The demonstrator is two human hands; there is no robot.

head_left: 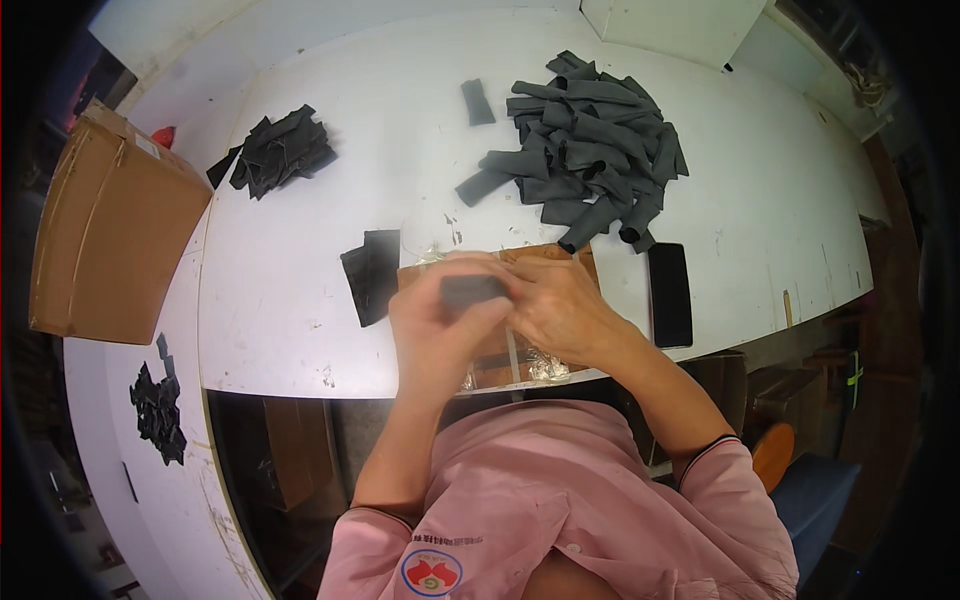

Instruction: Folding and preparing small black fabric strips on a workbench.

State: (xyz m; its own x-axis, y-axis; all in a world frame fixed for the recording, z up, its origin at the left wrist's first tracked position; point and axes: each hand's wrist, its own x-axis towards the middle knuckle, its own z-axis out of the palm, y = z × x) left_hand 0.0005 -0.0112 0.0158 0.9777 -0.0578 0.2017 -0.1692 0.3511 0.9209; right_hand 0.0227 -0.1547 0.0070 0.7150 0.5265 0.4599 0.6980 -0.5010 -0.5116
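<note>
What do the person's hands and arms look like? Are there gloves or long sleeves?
No gloves! The left hand and right hand are bare, and so are the forearms. No watch shows. The sleeves are pink and short, with dark edging at the ends. The hands look blurry, so I can't tell about rings.

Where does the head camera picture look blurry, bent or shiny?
Head view: left hand, right hand and the held dark piece look blurred; head view again: edges of the white table curve, corners go black, and shiny film on the brown board glints.
</note>
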